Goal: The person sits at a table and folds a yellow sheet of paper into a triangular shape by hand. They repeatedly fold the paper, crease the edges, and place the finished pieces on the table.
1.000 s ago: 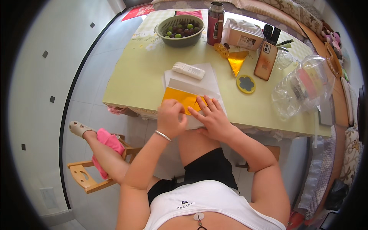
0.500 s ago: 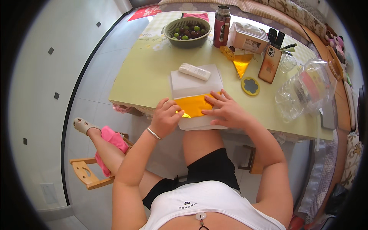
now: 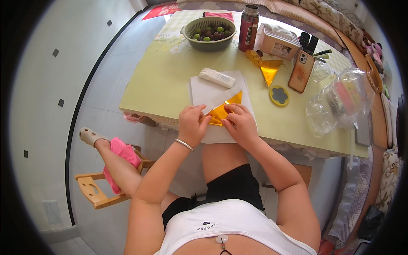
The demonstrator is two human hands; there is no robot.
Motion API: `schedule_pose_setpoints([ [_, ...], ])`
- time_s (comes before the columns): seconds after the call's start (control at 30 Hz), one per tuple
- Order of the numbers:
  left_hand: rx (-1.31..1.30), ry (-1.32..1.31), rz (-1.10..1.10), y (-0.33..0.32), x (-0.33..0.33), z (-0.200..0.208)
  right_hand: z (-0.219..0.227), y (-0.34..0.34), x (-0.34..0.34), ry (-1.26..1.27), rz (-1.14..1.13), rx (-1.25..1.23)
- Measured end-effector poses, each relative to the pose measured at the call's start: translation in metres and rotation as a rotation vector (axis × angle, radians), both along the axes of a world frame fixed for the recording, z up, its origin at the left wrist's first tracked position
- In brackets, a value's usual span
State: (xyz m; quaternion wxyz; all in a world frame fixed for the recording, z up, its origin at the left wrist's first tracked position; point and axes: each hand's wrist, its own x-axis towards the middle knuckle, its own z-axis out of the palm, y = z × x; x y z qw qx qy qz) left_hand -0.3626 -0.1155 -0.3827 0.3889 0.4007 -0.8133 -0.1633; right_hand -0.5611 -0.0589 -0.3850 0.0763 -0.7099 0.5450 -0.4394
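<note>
A piece of shiny gold foil paper [image 3: 219, 112] lies slanted on a stack of white sheets [image 3: 202, 92] at the table's near edge. A pale strip runs along its upper left side. At the paper's left end, the thumb and fingers of my left hand [image 3: 193, 123] close on it. My right hand [image 3: 241, 123] pinches its near edge, fingers on top and thumb low. The fingers partly hide the paper, so its folds do not show fully. Just beyond, a long white packet [image 3: 217, 78] rests across the sheets.
A gold triangle [image 3: 269, 72] and a yellow round coaster [image 3: 279, 95] lie to the right. Nearby are a phone [image 3: 301, 72] and a big clear plastic bottle [image 3: 333, 102]. Behind stand a colander of grapes [image 3: 209, 36], a flask [image 3: 248, 27] and a tissue box [image 3: 279, 41].
The gold paper was a flat, wide piece under my spread right hand; now it is slanted and narrower. My right fingers have drawn together into a pinch, and my left hand has moved right.
</note>
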Motion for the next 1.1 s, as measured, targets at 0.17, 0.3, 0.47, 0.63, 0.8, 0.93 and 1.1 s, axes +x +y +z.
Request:
schedule_pose_setpoints([
  [0.17, -0.068, -0.023, 0.076, -0.001, 0.003, -0.010, -0.002, -0.003, 0.005, 0.089, -0.059, -0.024],
  [0.3, -0.078, -0.035, 0.115, -0.003, -0.006, -0.012, -0.006, -0.005, 0.008, 0.122, -0.105, -0.054],
  [0.47, -0.085, -0.097, 0.147, -0.004, -0.009, -0.013, -0.011, -0.006, 0.011, 0.150, -0.116, -0.073],
  [0.63, -0.082, -0.141, 0.136, -0.007, -0.010, -0.014, -0.004, -0.004, 0.013, 0.215, -0.108, -0.090],
  [0.8, -0.105, -0.157, 0.147, -0.006, -0.012, -0.016, -0.014, -0.006, 0.016, 0.372, -0.121, -0.142],
  [0.93, -0.159, -0.172, 0.180, -0.006, -0.013, -0.018, -0.014, -0.006, 0.018, 0.364, -0.125, -0.133],
  [1.1, -0.228, -0.199, 0.211, -0.003, -0.014, -0.014, -0.017, -0.006, 0.019, 0.356, -0.114, -0.064],
])
